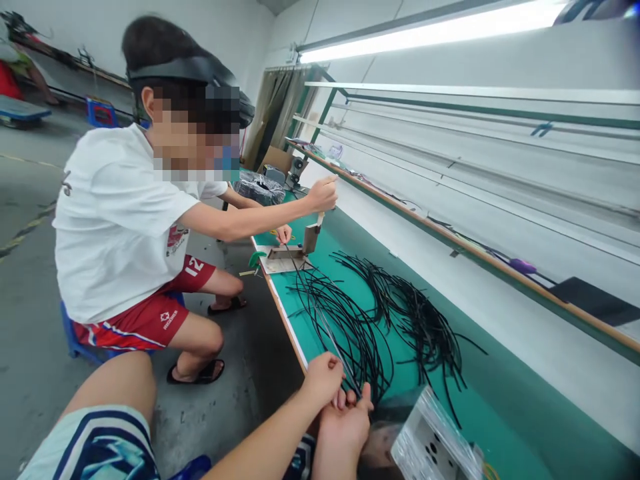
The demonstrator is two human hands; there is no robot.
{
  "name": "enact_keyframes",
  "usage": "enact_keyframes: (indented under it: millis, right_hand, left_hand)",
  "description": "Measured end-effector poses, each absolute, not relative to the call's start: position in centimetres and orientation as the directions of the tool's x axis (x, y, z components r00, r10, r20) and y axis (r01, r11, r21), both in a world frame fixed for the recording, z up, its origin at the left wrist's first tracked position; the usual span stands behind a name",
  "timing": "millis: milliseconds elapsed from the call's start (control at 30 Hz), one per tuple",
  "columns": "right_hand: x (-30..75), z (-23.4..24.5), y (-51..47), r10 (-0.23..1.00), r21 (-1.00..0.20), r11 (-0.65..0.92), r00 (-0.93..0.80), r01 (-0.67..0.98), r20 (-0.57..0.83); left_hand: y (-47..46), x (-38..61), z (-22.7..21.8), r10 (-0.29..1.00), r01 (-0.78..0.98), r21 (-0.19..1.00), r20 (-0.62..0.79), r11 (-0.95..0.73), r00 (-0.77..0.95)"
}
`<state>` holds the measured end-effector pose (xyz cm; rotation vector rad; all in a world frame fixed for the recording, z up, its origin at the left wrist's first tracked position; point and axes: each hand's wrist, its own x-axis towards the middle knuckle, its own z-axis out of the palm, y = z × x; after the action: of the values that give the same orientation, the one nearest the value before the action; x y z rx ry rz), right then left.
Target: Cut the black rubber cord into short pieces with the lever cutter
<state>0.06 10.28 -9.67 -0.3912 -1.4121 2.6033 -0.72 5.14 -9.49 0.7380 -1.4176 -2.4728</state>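
**Black cables: two heaps, one strand at your hands**

Your left hand and right hand curl close together at one thin strand beside the heaps on the green bench mat; which hand grips it can't be told. One co-worker sits farther along, at one metal jig.

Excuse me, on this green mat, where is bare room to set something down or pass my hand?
Bare green mat shows in a long strip beyond the black cables, past the plastic packet. A thin strip runs along the near edge. It is crowded at your left hand, your right hand, and the metal bracket.
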Motion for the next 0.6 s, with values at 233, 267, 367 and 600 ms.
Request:
enact_keyframes:
  millis: [233, 267, 367, 600]
  right_hand:
    - [0.0, -9.7, 10.1, 0.26, -0.822, -0.569, -0.955, -0.033, -0.141]
    - [0.1, -9.6, 10.1, 0.257, -0.815, -0.578, -0.955, -0.028, -0.149]
    - [0.3, -9.4, 10.0, 0.241, -0.826, -0.562, -0.963, -0.039, -0.118]
    - [0.2, -9.6, 9.8, 0.255, -0.78, -0.625, -0.937, 0.03, -0.24]
  left_hand:
    - [4.7, -0.7, -8.8, -0.425, -0.099, 0.882, -0.317, -0.461, -0.848]
    - [4.6, -0.6, -8.7, -0.429, -0.104, 0.888, -0.315, -0.448, -0.846]
    - [4.4, -0.4, -8.3, -0.427, -0.112, 0.882, -0.329, -0.458, -0.843]
    - [4.4, -0.3, -7.9, -0.391, -0.113, 0.858, -0.34, -0.501, -0.855]
